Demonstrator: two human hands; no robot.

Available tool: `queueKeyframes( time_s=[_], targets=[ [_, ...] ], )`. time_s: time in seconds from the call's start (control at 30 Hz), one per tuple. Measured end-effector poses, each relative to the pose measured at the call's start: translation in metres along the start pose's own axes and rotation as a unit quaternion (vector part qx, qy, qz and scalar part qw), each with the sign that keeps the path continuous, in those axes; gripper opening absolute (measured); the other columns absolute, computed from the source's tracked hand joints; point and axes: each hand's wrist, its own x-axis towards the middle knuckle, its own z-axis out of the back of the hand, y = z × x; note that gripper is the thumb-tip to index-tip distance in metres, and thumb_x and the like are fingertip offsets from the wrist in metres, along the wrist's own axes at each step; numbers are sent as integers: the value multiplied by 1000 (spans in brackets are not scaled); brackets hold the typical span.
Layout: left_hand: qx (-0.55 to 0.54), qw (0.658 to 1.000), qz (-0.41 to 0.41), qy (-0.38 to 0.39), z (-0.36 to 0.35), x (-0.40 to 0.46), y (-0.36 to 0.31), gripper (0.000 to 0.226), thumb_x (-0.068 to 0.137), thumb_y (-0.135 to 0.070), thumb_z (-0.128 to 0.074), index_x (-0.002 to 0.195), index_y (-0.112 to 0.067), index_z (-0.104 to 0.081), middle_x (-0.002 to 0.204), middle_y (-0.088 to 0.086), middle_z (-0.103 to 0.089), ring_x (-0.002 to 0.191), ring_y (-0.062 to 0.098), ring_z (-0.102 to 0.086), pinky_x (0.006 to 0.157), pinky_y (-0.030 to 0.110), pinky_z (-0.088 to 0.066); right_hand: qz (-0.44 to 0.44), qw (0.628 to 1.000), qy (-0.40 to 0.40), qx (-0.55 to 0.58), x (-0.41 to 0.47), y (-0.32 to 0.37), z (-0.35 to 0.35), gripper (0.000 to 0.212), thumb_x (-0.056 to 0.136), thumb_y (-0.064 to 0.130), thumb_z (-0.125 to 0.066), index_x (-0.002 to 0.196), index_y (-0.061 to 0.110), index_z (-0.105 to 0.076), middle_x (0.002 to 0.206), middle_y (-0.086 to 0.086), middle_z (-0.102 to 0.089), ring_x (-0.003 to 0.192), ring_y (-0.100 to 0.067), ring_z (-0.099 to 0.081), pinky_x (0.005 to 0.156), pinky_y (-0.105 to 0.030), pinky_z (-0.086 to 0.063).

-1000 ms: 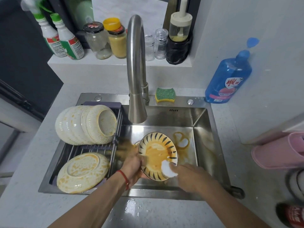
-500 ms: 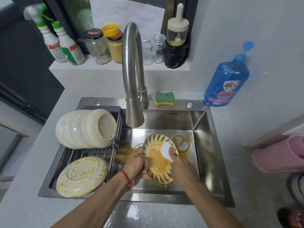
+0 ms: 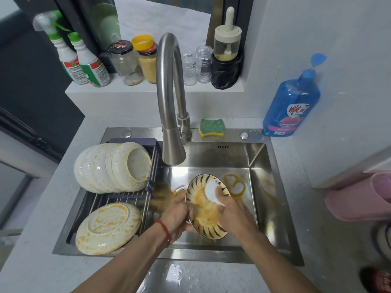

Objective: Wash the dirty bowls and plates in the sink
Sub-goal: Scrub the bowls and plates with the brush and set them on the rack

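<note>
Over the steel sink (image 3: 262,166), the left hand (image 3: 176,214) grips the left rim of a round ceramic plate (image 3: 206,216), fingers curled behind it and thumb on the edge; the plate is tilted up, its rim painted with dark radiating strokes, its face smeared orange. The right hand (image 3: 232,212) pinches a white pad (image 3: 212,192) in curled fingers and presses it against the plate's upper face. The brushed basin floor carries orange ring-shaped stains to the right of the plate, with bare metal beyond them up to the right wall. A curved matte steel faucet (image 3: 169,98) hangs above the basin's back left. On a wire rack (image 3: 118,200) spanning the sink's left part, a row of ribbed cream bowls (image 3: 112,168) lies on its side, stained yellow; nearer, a cream plate (image 3: 106,228) rests upside down, blotched orange. A green and yellow sponge (image 3: 212,127) sits on the sink's back ledge. A translucent blue pump bottle (image 3: 292,102) with a red and white label, its writing unreadable, stands on the speckled table (image 3: 38,240) at the right rear corner.
</note>
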Motion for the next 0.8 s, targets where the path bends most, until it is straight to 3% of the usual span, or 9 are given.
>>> queueKeyframes(
  time_s=[0.1, 0.2, 0.27, 0.33, 0.47, 0.57, 0.67, 0.73, 0.8],
  targets=[
    [0, 1000, 4, 0, 1, 2, 0, 61, 67, 23, -36, 117, 0, -62, 71, 11, -51, 56, 24, -51, 52, 34, -52, 29, 999, 28, 7, -11, 5, -3, 59, 104, 32, -46, 154, 56, -24, 133, -5, -60, 121, -31, -57, 88, -38, -47],
    [0, 1000, 4, 3, 1, -2, -3, 62, 69, 23, -34, 118, -1, -64, 71, 8, -53, 58, 23, -53, 50, 39, -56, -8, 1000, -2, -29, 2, -8, 5, 64, 103, 24, -44, 155, 52, -21, 126, -7, -65, 108, -33, -62, 84, -41, -51],
    [-8, 1000, -1, -3, 0, -2, -5, 63, 69, 23, -34, 120, 1, -64, 71, 9, -50, 56, 21, -50, 47, 34, -54, 31, 999, 13, -22, -12, -2, 2, 63, 104, 26, -46, 155, 53, -22, 127, -6, -65, 108, -33, -62, 81, -39, -49],
    [-20, 1000, -6, -3, 2, 0, -7, 67, 67, 21, -35, 121, -3, -66, 79, 12, -49, 57, 22, -49, 51, 35, -56, 65, 997, 23, -22, -28, 3, -4, 61, 105, 31, -47, 155, 56, -20, 131, -4, -63, 113, -34, -60, 79, -38, -44],
    [-35, 999, -8, -7, 3, -1, -5, 70, 68, 22, -34, 122, -9, -67, 81, 12, -55, 59, 24, -54, 51, 36, -56, 18, 998, 10, -66, -17, -11, 0, 66, 105, 24, -45, 158, 48, -16, 128, -10, -62, 111, -36, -61, 81, -40, -48],
    [-38, 999, -22, -7, 4, 1, -5, 66, 65, 21, -33, 108, -11, -73, 94, 20, -62, 63, 31, -59, 56, 38, -55, 78, 996, 39, -32, -43, 5, -9, 64, 105, 26, -46, 156, 50, -16, 121, -8, -65, 105, -34, -62, 78, -41, -48],
    [-45, 999, -26, -10, 6, 3, -4, 68, 66, 21, -35, 116, -11, -70, 103, 22, -64, 74, 36, -65, 63, 45, -58, 21, 997, 7, -77, -29, -7, -2, 68, 105, 20, -44, 160, 44, -12, 120, -9, -63, 106, -33, -62, 82, -42, -49],
    [-46, 998, -29, -13, 3, 0, -7, 66, 67, 21, -34, 116, -8, -67, 96, 18, -62, 67, 29, -64, 55, 40, -58, 7, 994, 16, -104, -29, -3, 0, 72, 103, 14, -43, 161, 42, -8, 120, -11, -61, 105, -34, -61, 79, -41, -45],
    [-49, 998, -32, -13, 3, 1, -9, 66, 67, 23, -32, 114, -7, -68, 92, 17, -63, 65, 28, -62, 50, 37, -56, 53, 991, 39, -114, -46, 10, -11, 78, 99, 10, -44, 159, 41, -5, 114, -12, -65, 98, -35, -63, 75, -41, -44]
  ],
)
